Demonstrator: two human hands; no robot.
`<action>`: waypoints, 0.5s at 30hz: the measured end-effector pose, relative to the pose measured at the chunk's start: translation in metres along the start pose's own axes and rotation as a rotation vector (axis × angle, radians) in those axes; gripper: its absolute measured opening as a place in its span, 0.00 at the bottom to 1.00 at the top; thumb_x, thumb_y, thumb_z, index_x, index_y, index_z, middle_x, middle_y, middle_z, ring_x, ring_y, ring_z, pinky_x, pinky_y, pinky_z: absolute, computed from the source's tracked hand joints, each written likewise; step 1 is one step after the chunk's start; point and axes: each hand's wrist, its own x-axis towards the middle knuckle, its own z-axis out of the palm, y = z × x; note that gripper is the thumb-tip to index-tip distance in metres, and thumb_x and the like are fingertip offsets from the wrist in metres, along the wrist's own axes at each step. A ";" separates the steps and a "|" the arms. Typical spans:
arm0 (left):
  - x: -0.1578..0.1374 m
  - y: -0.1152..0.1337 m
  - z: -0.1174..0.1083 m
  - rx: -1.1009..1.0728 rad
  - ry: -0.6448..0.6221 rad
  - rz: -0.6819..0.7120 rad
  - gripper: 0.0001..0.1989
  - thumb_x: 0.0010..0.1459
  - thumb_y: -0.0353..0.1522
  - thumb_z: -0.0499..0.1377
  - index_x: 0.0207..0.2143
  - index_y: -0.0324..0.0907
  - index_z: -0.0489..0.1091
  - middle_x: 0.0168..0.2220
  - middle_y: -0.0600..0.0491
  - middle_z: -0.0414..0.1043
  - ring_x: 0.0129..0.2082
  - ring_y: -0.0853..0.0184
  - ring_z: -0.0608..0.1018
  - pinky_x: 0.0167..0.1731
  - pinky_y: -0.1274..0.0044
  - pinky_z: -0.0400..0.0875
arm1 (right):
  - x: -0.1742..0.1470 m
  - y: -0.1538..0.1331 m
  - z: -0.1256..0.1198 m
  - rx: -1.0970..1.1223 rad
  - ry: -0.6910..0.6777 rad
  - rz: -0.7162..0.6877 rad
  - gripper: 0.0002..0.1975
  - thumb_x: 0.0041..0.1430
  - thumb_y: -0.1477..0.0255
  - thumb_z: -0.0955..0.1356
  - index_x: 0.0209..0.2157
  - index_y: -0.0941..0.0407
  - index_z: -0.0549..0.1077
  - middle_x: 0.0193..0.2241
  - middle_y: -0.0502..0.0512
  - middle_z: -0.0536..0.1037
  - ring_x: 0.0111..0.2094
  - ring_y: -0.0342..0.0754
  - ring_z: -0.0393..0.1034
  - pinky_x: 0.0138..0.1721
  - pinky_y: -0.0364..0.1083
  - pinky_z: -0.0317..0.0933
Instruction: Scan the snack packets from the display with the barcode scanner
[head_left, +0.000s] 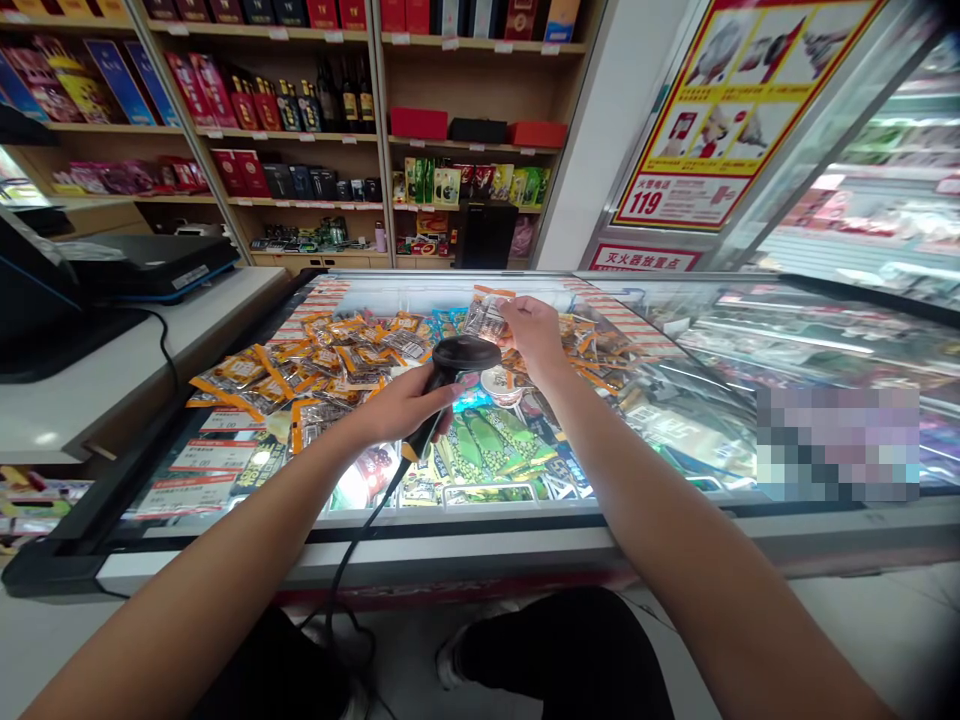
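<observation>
A black corded barcode scanner is gripped in my left hand, its head tilted up and toward the right. Just beyond it, my right hand pinches a small orange-edged snack packet by its right side, with pale printed lettering facing me. Scanner head and packet are close together; whether they touch I cannot tell. To the left of my hands, a pile of similar orange-and-brown snack packets is spread over the glass freezer top. More of these packets lie to the right, partly behind my right forearm.
Beneath the glass of the chest freezer are green ice-cream packs. The scanner's cable hangs over the front edge. A white counter with a black device stands left. Stocked shelves line the back.
</observation>
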 end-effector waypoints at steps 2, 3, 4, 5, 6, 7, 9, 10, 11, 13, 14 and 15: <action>0.000 -0.001 -0.002 0.013 0.012 -0.005 0.23 0.68 0.53 0.57 0.35 0.43 0.66 0.23 0.53 0.75 0.21 0.68 0.76 0.25 0.76 0.69 | 0.000 -0.001 0.000 -0.011 0.001 -0.011 0.15 0.51 0.59 0.75 0.28 0.53 0.70 0.26 0.48 0.67 0.26 0.44 0.65 0.28 0.46 0.74; 0.000 -0.001 -0.003 0.021 0.021 -0.008 0.22 0.68 0.53 0.57 0.35 0.43 0.66 0.23 0.53 0.75 0.21 0.68 0.75 0.25 0.76 0.69 | 0.000 -0.001 0.000 -0.021 0.002 -0.018 0.15 0.52 0.58 0.75 0.28 0.53 0.70 0.25 0.48 0.67 0.26 0.44 0.65 0.27 0.46 0.73; 0.000 -0.002 -0.004 0.027 0.027 -0.008 0.22 0.68 0.52 0.57 0.34 0.43 0.66 0.23 0.54 0.75 0.21 0.68 0.75 0.25 0.76 0.69 | 0.001 -0.001 -0.001 -0.032 0.005 -0.026 0.15 0.52 0.58 0.75 0.28 0.53 0.70 0.25 0.48 0.67 0.26 0.44 0.65 0.27 0.46 0.73; 0.000 -0.002 -0.005 0.029 0.029 -0.006 0.22 0.68 0.52 0.57 0.34 0.43 0.66 0.23 0.54 0.75 0.21 0.68 0.75 0.24 0.76 0.69 | 0.001 -0.001 -0.001 -0.040 0.010 -0.032 0.15 0.52 0.58 0.75 0.28 0.53 0.70 0.25 0.48 0.67 0.26 0.45 0.65 0.26 0.46 0.72; 0.001 -0.003 -0.006 0.027 0.029 -0.003 0.21 0.68 0.51 0.57 0.34 0.43 0.66 0.23 0.54 0.75 0.21 0.68 0.75 0.24 0.77 0.69 | 0.001 -0.002 -0.001 -0.047 0.015 -0.036 0.15 0.53 0.58 0.75 0.28 0.53 0.70 0.25 0.49 0.68 0.26 0.45 0.66 0.26 0.46 0.72; 0.001 -0.003 -0.006 0.021 0.029 0.000 0.21 0.68 0.50 0.57 0.34 0.43 0.66 0.23 0.54 0.75 0.21 0.69 0.75 0.24 0.77 0.69 | 0.001 -0.002 -0.002 -0.050 0.021 -0.036 0.15 0.53 0.58 0.75 0.28 0.53 0.71 0.25 0.49 0.68 0.26 0.45 0.66 0.26 0.46 0.72; 0.001 -0.003 -0.007 -0.001 0.022 -0.009 0.20 0.68 0.50 0.57 0.34 0.43 0.65 0.23 0.54 0.75 0.21 0.68 0.76 0.24 0.77 0.70 | 0.001 -0.002 -0.003 -0.053 0.028 -0.030 0.15 0.54 0.59 0.75 0.28 0.53 0.71 0.25 0.49 0.68 0.26 0.45 0.66 0.26 0.46 0.72; 0.000 -0.002 -0.007 -0.014 0.016 -0.017 0.21 0.68 0.50 0.58 0.34 0.43 0.65 0.23 0.54 0.75 0.21 0.68 0.76 0.24 0.77 0.70 | 0.000 -0.002 -0.003 -0.053 0.028 -0.028 0.14 0.54 0.60 0.75 0.28 0.53 0.71 0.25 0.49 0.69 0.27 0.46 0.67 0.26 0.46 0.72; 0.000 -0.002 -0.007 -0.025 0.008 -0.024 0.21 0.67 0.51 0.58 0.34 0.43 0.65 0.23 0.54 0.75 0.21 0.68 0.76 0.24 0.77 0.70 | 0.000 -0.003 -0.003 -0.053 0.029 -0.028 0.14 0.54 0.60 0.75 0.28 0.53 0.71 0.25 0.50 0.69 0.27 0.46 0.67 0.26 0.46 0.72; -0.001 0.000 -0.006 -0.041 -0.014 -0.027 0.22 0.67 0.52 0.57 0.33 0.43 0.65 0.22 0.54 0.74 0.20 0.68 0.76 0.23 0.77 0.70 | -0.001 -0.003 -0.003 -0.050 0.032 -0.032 0.14 0.55 0.60 0.75 0.28 0.53 0.72 0.26 0.50 0.71 0.27 0.47 0.68 0.26 0.46 0.72; -0.001 0.001 -0.006 -0.044 -0.026 -0.025 0.23 0.67 0.53 0.57 0.32 0.43 0.65 0.22 0.54 0.74 0.20 0.68 0.76 0.22 0.77 0.70 | -0.002 -0.003 -0.002 -0.047 0.033 -0.033 0.13 0.55 0.60 0.75 0.28 0.53 0.72 0.26 0.51 0.71 0.27 0.47 0.68 0.26 0.46 0.72; -0.001 0.001 -0.006 -0.046 -0.037 -0.022 0.23 0.67 0.53 0.57 0.31 0.43 0.65 0.22 0.53 0.73 0.20 0.68 0.76 0.22 0.77 0.70 | -0.002 -0.004 -0.003 -0.048 0.033 -0.036 0.13 0.56 0.60 0.74 0.29 0.53 0.72 0.26 0.51 0.72 0.27 0.47 0.69 0.26 0.47 0.72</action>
